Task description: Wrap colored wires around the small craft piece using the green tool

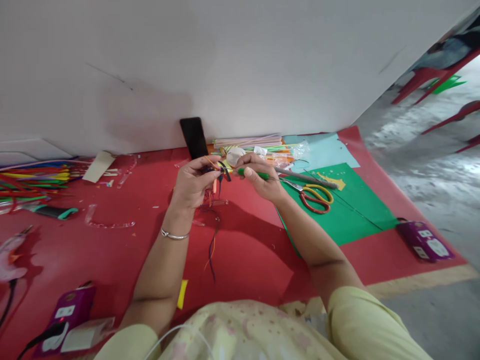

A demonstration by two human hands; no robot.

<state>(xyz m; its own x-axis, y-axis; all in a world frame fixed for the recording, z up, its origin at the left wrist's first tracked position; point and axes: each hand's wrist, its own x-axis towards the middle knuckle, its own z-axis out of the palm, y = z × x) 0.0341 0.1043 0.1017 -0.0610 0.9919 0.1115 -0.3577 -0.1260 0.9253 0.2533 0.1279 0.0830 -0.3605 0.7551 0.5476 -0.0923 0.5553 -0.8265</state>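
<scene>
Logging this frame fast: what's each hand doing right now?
Left hand: closed on a bundle of coloured threads.
Right hand: closed on a green-handled tool.

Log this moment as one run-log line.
left hand: pinches coloured threads | right hand: grips green-handled tool | scissors: lying on green sheet

A red mat (112, 250) covers the floor. Red-and-yellow scissors (315, 195) lie at three o'clock on a green sheet (352, 215). A black phone (194, 137) leans on the wall at twelve. Coloured sticks (33, 182) lie at nine, a purple box (423, 241) at four, another purple box (67, 312) at seven.
</scene>
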